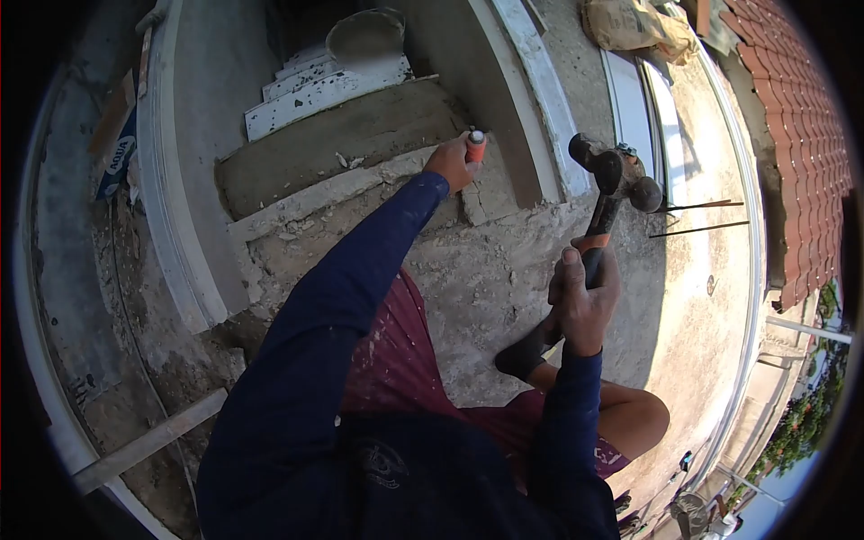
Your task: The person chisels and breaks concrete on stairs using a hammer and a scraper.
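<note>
My left hand [447, 166] is closed around an upright chisel [476, 144] with an orange grip. Its round metal end points up at me, and the hand hides the lower part. Beneath it lies the broken, rough edge of a concrete sill [360, 184] with crumbled bits along it. On the other side, my right hand [587, 297] grips a hammer [616, 175] by its black and orange handle. The dark, worn hammer head is raised, apart from the chisel.
A doorway holds white speckled steps [324, 94] with a bucket [364, 38] on them. Door frames [198, 162] flank the opening. Two thin rods [706, 220] lie at right, near white panels [634, 108] and a paper sack [634, 27]. A red tiled roof [801, 135] is beyond.
</note>
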Available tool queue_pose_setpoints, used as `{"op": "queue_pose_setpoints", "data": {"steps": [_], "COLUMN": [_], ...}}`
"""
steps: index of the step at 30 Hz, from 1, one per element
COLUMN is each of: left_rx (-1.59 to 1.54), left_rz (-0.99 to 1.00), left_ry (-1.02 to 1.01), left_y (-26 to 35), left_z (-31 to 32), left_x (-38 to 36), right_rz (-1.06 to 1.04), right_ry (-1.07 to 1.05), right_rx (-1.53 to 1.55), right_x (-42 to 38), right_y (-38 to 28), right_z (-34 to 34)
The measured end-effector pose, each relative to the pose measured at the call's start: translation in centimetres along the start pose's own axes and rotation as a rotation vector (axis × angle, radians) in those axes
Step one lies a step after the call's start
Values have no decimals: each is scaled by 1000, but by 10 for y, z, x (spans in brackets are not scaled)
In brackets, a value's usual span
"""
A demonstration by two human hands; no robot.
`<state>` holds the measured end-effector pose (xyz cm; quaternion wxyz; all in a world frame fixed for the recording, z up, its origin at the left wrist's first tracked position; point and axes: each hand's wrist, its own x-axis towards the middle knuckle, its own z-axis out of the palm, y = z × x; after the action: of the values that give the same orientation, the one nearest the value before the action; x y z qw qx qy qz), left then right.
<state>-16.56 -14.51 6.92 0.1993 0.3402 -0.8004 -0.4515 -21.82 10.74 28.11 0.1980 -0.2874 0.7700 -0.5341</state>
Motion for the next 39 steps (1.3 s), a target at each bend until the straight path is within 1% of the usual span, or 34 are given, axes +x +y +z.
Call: {"op": "queue_pose_setpoints", "data": {"steps": [3,6,7,9,10,11,12,13,16,17,19,20,21,23,25,26,28,29,31,33,34,35,37,38,39], "left_rx": [-1,-71,-66,-56,-54,-51,-47,-43,2,21,36,23,15,27,35,18,-5,12,48,3,-15,57,196,214,233], "left_rz": [37,59,74,110,119,131,147,128,107,107,106,105,113,105,87,89,110,77,35,-2,-13,-30,-73,-74,-74], "left_ry": [-104,-134,-134,-136,-149,-155,-163,-186,-196,-196,-201,-200,-192,-217,-232,-213,-158,-152,-160,-71,-32,-84,-186,-196,-200], "left_y": [5,7,5,2,0,-2,-3,-5,-4,-3,-4,-4,-2,-5,-1,-2,-10,-8,4,8,9,15,32,32,33], "left_z": [-9,-4,0,6,10,11,12,15,7,10,11,11,9,9,7,10,11,10,8,21,26,31,43,49,53], "left_x": [6,9,11,15,16,19,19,15,19,20,20,20,24,22,23,18,25,19,18,8,8,12,21,24,30], "right_rz": [-89,-283,-379,-423,-408,-399,-352,-299,153,53,-157,-252,-270,-246,-407,-172,182,344,136,99,177,264,471,564,535], "right_ry": [-38,59,67,113,152,189,18,-150,-217,-177,-84,1,59,238,147,-64,-269,-293,-239,-142,-145,-153,-158,-162,-156], "right_rx": [69,143,160,205,70,-63,-364,-663,-422,-348,-214,-172,-18,142,-453,-465,-383,-310,-476,-576,-621,-668,-641,-626,-653], "right_x": [13,32,41,56,66,74,80,85,93,89,85,82,77,77,82,83,83,55,6,-40,-54,-68,-83,-87,-90], "right_y": [-32,-77,-84,-74,-42,5,53,81,52,40,-8,-32,-55,-29,53,95,98,86,120,152,168,184,239,255,258], "right_z": [2,18,22,37,48,59,61,57,38,27,15,14,21,48,63,59,49,37,18,8,7,7,6,4,1]}}
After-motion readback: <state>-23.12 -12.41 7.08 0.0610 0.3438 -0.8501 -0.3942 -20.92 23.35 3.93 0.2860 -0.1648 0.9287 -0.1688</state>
